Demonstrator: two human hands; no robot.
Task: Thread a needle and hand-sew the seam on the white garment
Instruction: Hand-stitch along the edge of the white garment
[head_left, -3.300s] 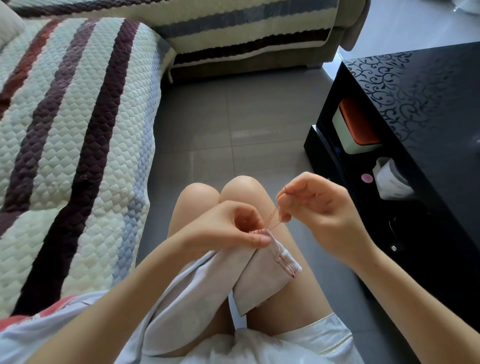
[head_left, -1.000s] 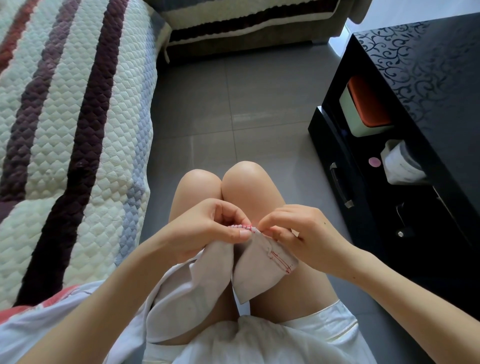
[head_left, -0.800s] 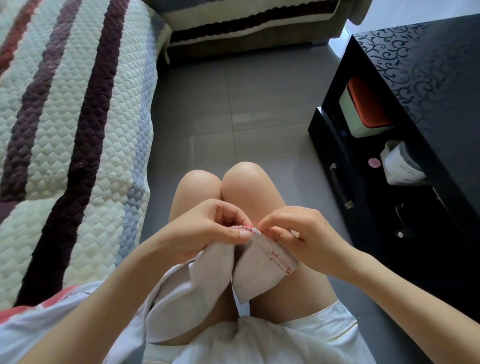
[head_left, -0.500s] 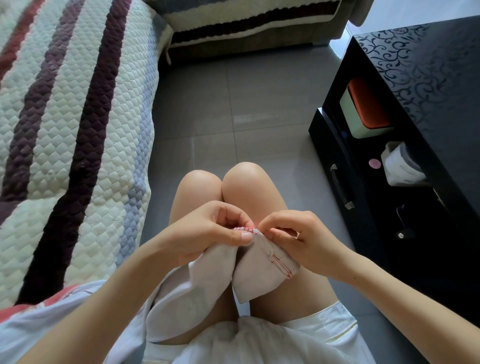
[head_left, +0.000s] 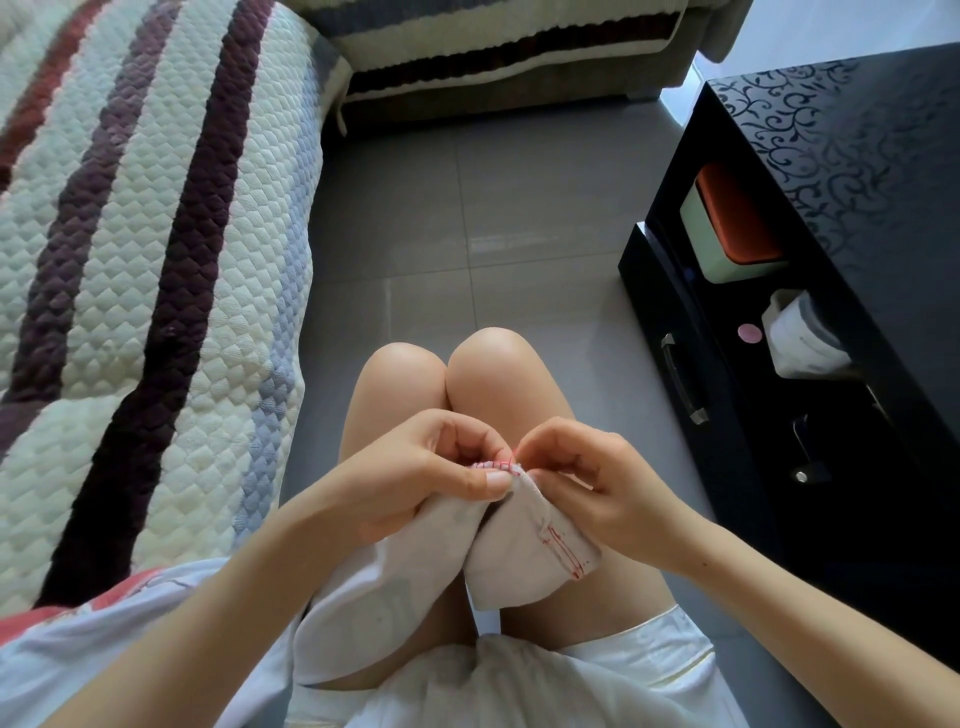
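The white garment (head_left: 524, 558) hangs over my thighs, folded at its top edge. A row of small red stitches (head_left: 496, 464) runs along that fold, and more red stitching (head_left: 563, 552) shows lower right on the cloth. My left hand (head_left: 415, 478) pinches the folded edge between thumb and fingers. My right hand (head_left: 587, 483) sits right against the end of the seam, fingertips pinched together at the cloth. The needle is hidden between those fingers; no loose thread shows.
A quilted striped sofa cover (head_left: 145, 270) fills the left. A black glossy cabinet (head_left: 852, 249) stands close on the right, its shelf holding an orange-lidded box (head_left: 732, 228) and a white roll (head_left: 800, 332). Grey tiled floor (head_left: 467, 218) lies ahead of my knees.
Earlier my right hand was lifted away, pulling red thread taut. It has come back down to the seam's end and now works there; in the last second both hands barely moved.
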